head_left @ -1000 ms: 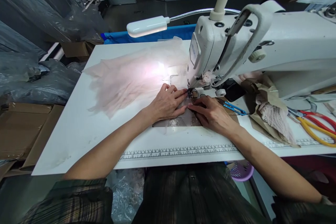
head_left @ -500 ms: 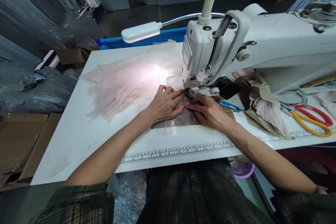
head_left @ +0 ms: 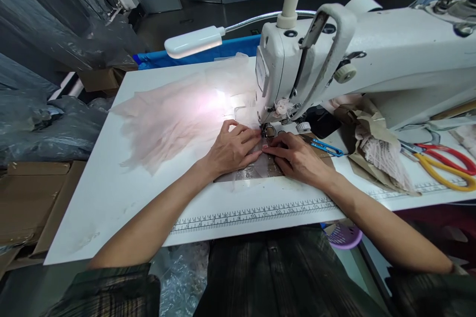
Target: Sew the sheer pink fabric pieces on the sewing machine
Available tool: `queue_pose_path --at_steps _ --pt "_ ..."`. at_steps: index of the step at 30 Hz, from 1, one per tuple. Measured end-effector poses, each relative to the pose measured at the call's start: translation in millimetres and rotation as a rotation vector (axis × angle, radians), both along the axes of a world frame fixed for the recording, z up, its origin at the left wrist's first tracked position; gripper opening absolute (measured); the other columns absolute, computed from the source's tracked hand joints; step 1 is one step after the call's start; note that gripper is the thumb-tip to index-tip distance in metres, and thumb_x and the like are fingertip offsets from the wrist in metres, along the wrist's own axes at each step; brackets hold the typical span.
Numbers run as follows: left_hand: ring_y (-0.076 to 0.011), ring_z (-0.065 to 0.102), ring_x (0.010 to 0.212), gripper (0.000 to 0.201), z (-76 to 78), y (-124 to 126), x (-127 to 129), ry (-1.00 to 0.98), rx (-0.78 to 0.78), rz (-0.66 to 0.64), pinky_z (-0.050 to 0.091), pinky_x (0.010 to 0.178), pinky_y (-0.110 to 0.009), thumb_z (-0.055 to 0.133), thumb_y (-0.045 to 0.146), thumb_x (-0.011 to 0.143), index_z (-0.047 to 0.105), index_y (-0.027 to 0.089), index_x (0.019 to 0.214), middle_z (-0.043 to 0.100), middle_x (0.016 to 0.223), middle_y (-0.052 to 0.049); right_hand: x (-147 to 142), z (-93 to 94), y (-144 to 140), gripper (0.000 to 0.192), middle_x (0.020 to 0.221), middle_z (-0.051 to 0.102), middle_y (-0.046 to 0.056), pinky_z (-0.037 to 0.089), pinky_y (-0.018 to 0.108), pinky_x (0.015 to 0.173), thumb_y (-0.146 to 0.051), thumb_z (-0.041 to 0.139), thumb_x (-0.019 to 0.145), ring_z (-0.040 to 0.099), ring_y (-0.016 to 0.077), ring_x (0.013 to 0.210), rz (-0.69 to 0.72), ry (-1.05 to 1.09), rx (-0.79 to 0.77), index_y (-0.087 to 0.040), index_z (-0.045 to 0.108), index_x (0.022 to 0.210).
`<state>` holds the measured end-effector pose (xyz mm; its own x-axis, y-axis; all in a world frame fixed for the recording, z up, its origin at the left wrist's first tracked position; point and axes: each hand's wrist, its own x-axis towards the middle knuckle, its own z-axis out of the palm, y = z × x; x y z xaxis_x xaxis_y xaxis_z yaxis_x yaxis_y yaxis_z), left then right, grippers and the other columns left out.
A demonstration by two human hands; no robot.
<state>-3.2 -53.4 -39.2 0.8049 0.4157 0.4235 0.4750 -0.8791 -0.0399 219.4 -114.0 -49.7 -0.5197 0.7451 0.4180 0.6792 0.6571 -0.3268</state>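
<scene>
Both hands lie flat on a sheer pale pink fabric spread over the white worktop. The left hand presses the cloth down just left of the needle area, fingers stretched out and together, fingertips touching the fabric right at the presser foot. The right hand rests palm down just right of it, its fingertips meeting those of the left hand in front of the foot. Neither hand grips anything; both are open and pinning the cloth to the worktop.

The fabric runs from under the hands far and to the left, where a bright patch of light from the lamp falls on it. The white sewing machine stands on the far right side, its head hanging over the cloth.

A printed ruler strip runs along the near edge of the worktop. Small blue thread snips lie just right of the right hand. Further right sit a crumpled heap of brown paper and lace, then red and yellow scissors. Cardboard boxes stand on the floor at the left.
</scene>
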Motion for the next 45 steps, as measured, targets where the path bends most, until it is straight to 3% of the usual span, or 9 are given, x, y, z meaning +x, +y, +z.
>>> queue_pose_path --at_steps 3,7,16,22,27,30,36,42,45 --pt "-0.018 0.061 0.085 0.022 0.5 0 0 -0.045 -0.019 -0.059 0.037 0.094 -0.044 0.052 0.031 0.095 0.069 0.02 0.103 0.072 0.111 -0.001 0 -0.4 0 0.032 0.107 0.058 0.014 0.05 0.044 0.083 -0.013 0.049 0.092 0.055 0.0274 0.098 0.004 -0.017 0.009 -0.018 0.068 0.117" --pt "-0.0207 0.061 0.087 0.025 3.6 0 -1 -0.027 -0.064 -0.074 0.038 0.095 -0.048 0.055 0.034 0.091 0.07 0.02 0.105 0.07 0.116 -0.003 0 -0.8 0 0.031 0.106 0.058 0.015 0.049 0.044 0.081 -0.012 0.049 0.091 0.054 0.0273 0.094 0.001 -0.039 0.022 -0.016 0.067 0.116" --pt "-0.0236 0.059 0.093 0.031 3.7 1 2 0.042 -0.07 0.038 0.037 0.099 -0.051 0.053 0.038 0.093 0.068 0.019 0.112 0.065 0.124 -0.006 -5 2.4 0 0.036 0.104 0.057 0.017 0.05 0.048 0.083 -0.011 0.045 0.092 0.052 0.0293 0.094 -0.062 -0.079 -0.023 -0.012 0.061 0.123" --pt "-0.0248 0.057 0.1 0.034 1.6 2 5 0.072 -0.084 0.123 0.035 0.1 -0.051 0.048 0.043 0.095 0.063 0.022 0.116 0.063 0.127 -0.004 1 0.0 3 0.037 0.105 0.053 0.016 0.052 0.041 0.085 -0.019 0.044 0.096 0.055 0.027 0.095 -0.063 0.012 -0.068 -0.013 0.058 0.13" --pt "-0.0268 0.057 0.104 0.033 7.4 -3 4 0.025 -0.018 0.144 0.039 0.094 -0.048 0.052 0.042 0.094 0.062 0.018 0.115 0.063 0.123 -0.012 11 2.8 9 0.042 0.096 0.059 0.011 0.051 0.036 0.077 -0.017 0.044 0.093 0.059 0.0233 0.083 -0.135 0.077 -0.143 -0.015 0.053 0.134" --pt "-0.0242 0.059 0.096 0.025 12.4 -7 -1 -0.046 -0.016 0.087 0.045 0.084 -0.042 0.052 0.034 0.094 0.064 0.014 0.104 0.066 0.112 -0.013 14 3.7 11 0.038 0.09 0.063 0.009 0.048 0.033 0.069 -0.016 0.047 0.09 0.059 0.0214 0.074 -0.192 0.107 -0.142 -0.013 0.057 0.126" --pt "-0.021 0.062 0.092 0.022 13.8 -17 -3 -0.046 -0.258 -0.198 0.05 0.081 -0.039 0.053 0.022 0.086 0.065 0.013 0.102 0.068 0.103 -0.01 12 6.4 11 0.029 0.088 0.066 0.009 0.047 0.03 0.067 -0.015 0.048 0.087 0.06 0.0197 0.072 -0.21 0.163 -0.184 -0.014 0.065 0.11" --pt "-0.0185 0.063 0.092 0.019 13.4 -20 -1 -0.023 -0.321 -0.167 0.049 0.078 -0.034 0.052 0.024 0.09 0.067 0.015 0.097 0.069 0.101 -0.007 16 29.4 22 0.02 0.08 0.066 0.006 0.045 0.028 0.062 -0.019 0.052 0.087 0.06 0.0189 0.068 -0.168 0.025 -0.352 -0.016 0.069 0.096" --pt "-0.0158 0.064 0.087 0.019 11.2 -20 0 -0.069 -0.3 -0.126 0.046 0.073 -0.03 0.05 0.024 0.093 0.067 0.016 0.091 0.07 0.095 -0.004 19 31.1 28 0.017 0.079 0.067 0.005 0.043 0.027 0.059 -0.018 0.053 0.085 0.059 0.0182 0.067 -0.129 0.014 -0.38 -0.017 0.07 0.091"
